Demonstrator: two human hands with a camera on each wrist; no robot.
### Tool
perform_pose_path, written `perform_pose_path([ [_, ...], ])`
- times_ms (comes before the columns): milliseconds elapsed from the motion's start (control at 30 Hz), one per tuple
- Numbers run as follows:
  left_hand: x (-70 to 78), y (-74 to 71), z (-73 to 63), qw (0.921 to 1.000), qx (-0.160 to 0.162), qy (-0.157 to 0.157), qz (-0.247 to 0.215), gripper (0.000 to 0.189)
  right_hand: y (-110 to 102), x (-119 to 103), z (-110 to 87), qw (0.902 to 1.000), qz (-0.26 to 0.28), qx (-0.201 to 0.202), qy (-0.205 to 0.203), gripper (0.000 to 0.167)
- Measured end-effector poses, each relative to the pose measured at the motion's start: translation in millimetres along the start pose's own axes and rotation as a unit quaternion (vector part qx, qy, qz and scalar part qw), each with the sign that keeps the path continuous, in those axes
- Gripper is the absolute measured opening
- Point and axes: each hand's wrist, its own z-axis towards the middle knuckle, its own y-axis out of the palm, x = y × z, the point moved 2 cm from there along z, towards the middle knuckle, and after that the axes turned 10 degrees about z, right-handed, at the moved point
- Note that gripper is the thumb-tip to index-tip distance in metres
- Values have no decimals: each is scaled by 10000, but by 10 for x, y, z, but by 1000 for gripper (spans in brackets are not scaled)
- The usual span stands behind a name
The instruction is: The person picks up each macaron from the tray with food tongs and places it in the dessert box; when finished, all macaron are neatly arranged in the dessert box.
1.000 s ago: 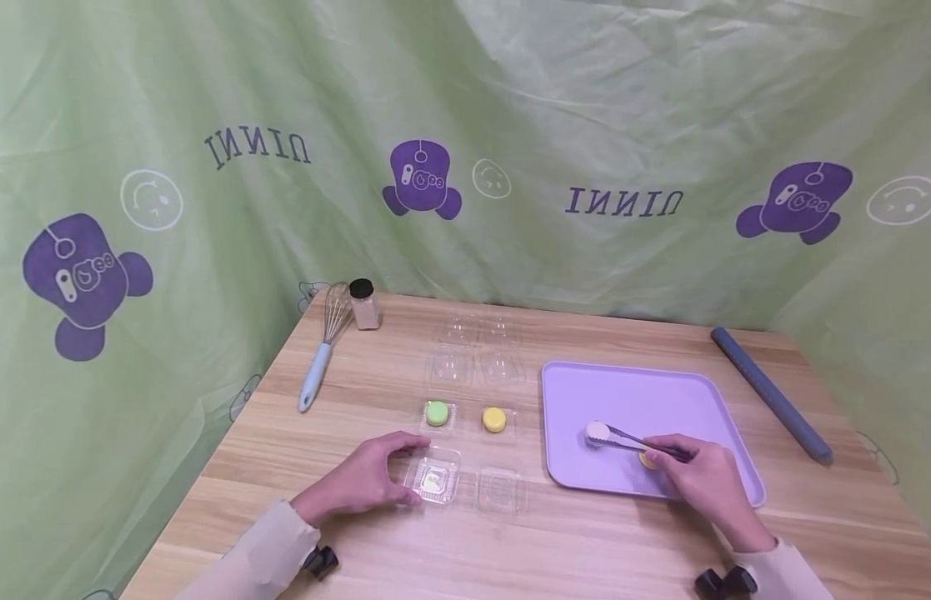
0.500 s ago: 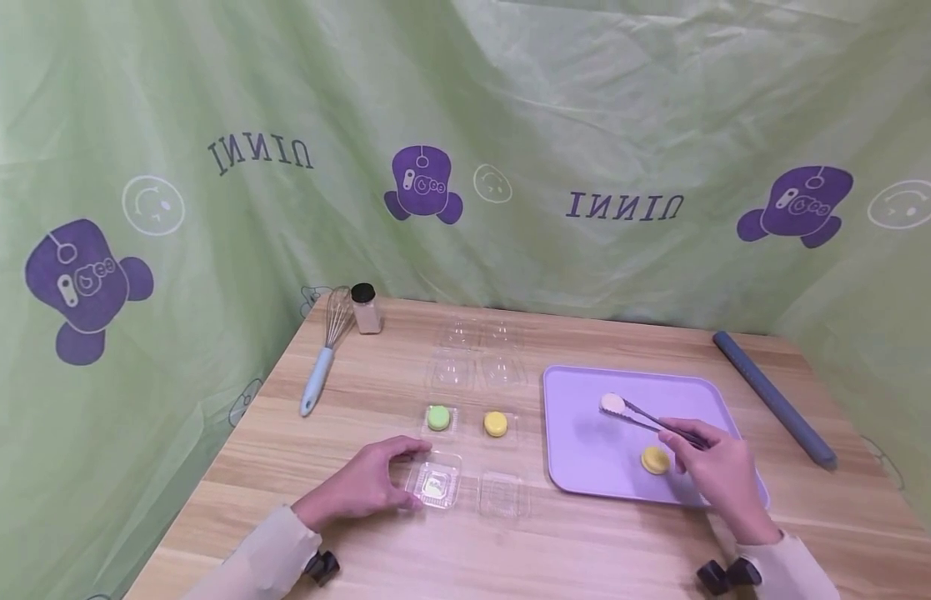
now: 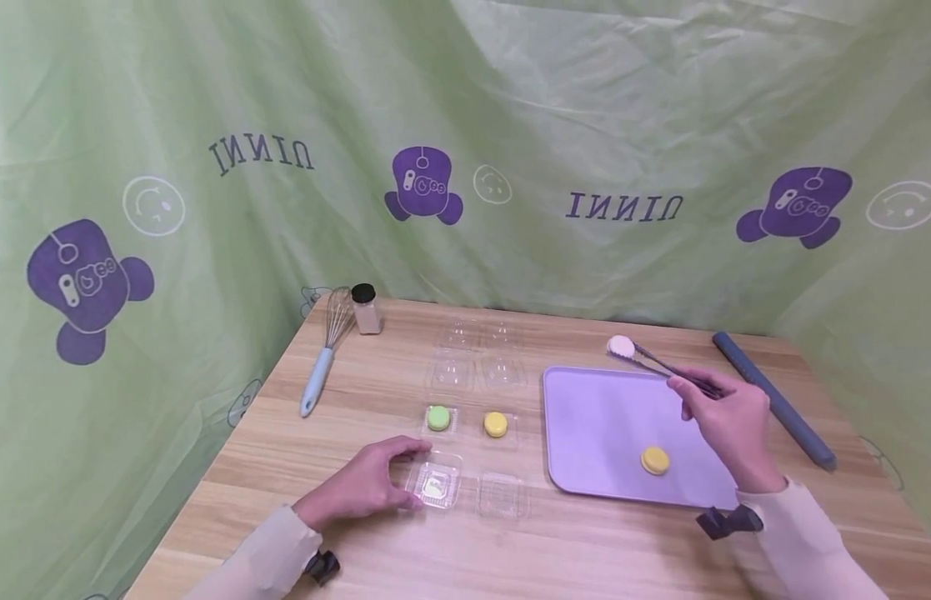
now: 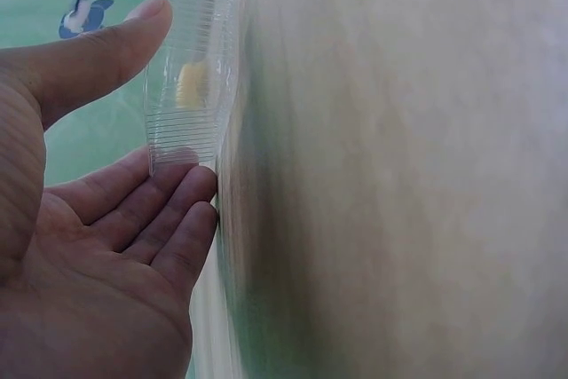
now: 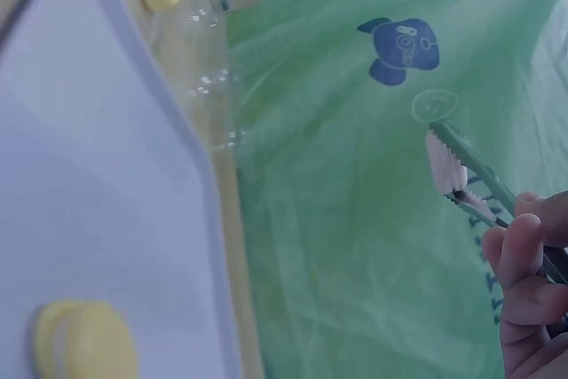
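My right hand (image 3: pixel 731 421) grips dark tongs (image 3: pixel 663 365), raised above the far part of the lilac tray (image 3: pixel 585 479). Between the tong tips is a pale pink macaron (image 5: pixel 446 164). A yellow macaron (image 3: pixel 655 460) lies on the tray. My left hand (image 3: pixel 367 482) rests at a clear plastic box base (image 3: pixel 437 482), thumb and fingers spread along its left side. In the left wrist view the fingertips (image 4: pixel 202 185) touch its edge. Behind that base, a green macaron (image 3: pixel 438 417) and another yellow macaron (image 3: pixel 496 424) each sit in a clear base.
Another clear base (image 3: pixel 503 496) stands right of the left hand's one. Several clear domed lids (image 3: pixel 476 354) lie farther back. A whisk (image 3: pixel 322 358) and a black-capped jar (image 3: pixel 367 310) are at the far left. A blue-grey rod (image 3: pixel 776 402) lies right of the tray.
My right hand has lifted the pink macaron in the tongs up from the tray and away toward the back. The left hand has stayed at the clear base.
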Motion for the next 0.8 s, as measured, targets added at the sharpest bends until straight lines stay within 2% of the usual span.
perform_pose_path([
  [100, 1, 2, 7, 10000, 4, 13, 27, 80, 24, -101, 104, 9999, -17, -66, -77, 23],
  [200, 2, 3, 4, 10000, -2, 3, 17, 80, 88, -222, 190, 9992, 276, -109, -265, 21],
  [333, 8, -6, 9, 10000, 30, -2, 16, 80, 214, -412, 260, 9943, 733, -215, -740, 18],
  [467, 17, -16, 18, 10000, 44, -13, -23, 80, 345, -549, 274, 9876, 922, -506, -1164, 19],
  [600, 15, -17, 16, 10000, 41, -31, -22, 80, 488, -627, 252, 9830, 1113, -735, -1265, 19],
  [800, -5, -6, 10, 10000, 20, -2, 20, 80, 690, -702, 164, 9760, 1524, -1019, -1172, 17],
])
